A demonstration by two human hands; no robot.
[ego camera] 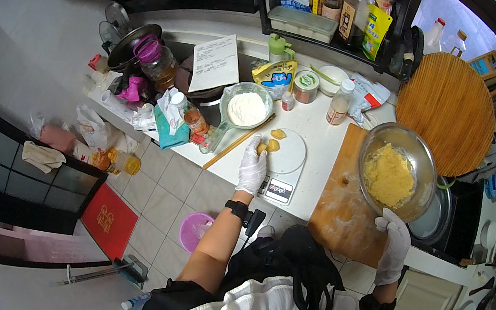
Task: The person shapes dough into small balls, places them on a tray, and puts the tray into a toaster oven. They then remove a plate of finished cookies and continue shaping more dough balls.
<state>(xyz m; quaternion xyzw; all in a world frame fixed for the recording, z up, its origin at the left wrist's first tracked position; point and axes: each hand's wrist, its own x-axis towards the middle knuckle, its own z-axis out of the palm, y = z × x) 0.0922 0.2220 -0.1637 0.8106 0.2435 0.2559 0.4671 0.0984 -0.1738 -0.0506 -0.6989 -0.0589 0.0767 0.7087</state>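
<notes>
My left hand [253,168], in a thin white glove, is at the left edge of a white kitchen scale [288,172], its fingertips on a small yellow dough piece [262,148]. Two more yellow pieces [276,133] lie close by on the scale. My right hand [393,240], gloved too, touches the near rim of a steel mixing bowl [420,205]; its grip is unclear. Crumbly yellow dough [386,177] fills the bottom of the bowl. Under the bowl's left part is a floured wooden board [341,191].
Left of the scale are wooden chopsticks [229,148] and a handled strainer or scoop of white flour [246,107]. Behind stand a white-capped jar [340,102], a round tub [305,87] and a handwritten sheet [216,64]. A round wooden board [446,110] leans at the right.
</notes>
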